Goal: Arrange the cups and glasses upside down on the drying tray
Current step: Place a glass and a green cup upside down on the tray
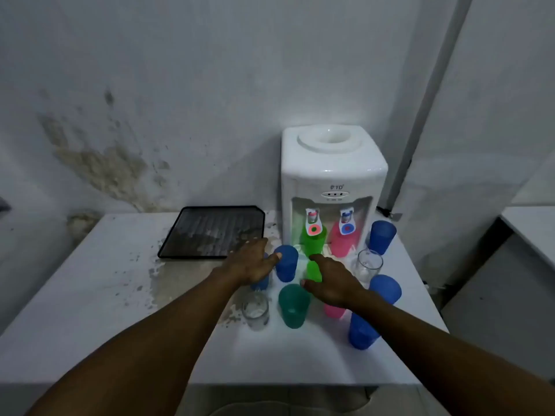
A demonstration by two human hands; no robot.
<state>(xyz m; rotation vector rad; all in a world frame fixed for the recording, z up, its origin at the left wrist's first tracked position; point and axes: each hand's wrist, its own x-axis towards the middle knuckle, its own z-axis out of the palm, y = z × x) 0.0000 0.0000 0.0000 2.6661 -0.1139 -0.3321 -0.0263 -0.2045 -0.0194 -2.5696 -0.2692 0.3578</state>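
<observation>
A black drying tray (192,253) lies at the back of the white table with nothing on it. Several cups stand upright in front of the water dispenser: a blue cup (286,265), a bright green cup (313,271), a teal cup (293,307), a pink cup (333,311) and more blue cups (386,288). Two clear glasses (256,310) (368,264) stand among them. My left hand (250,264) hovers with fingers spread, thumb touching the blue cup's rim. Above the bright green cup my right hand (330,283) is spread, partly hiding the pink cup.
A white water dispenser (333,175) stands at the back right, with a green cup (313,240) and a pink cup (342,243) under its taps. The table (105,295) has stained patches near the tray. Its front edge is near my forearms. A wall stands right behind.
</observation>
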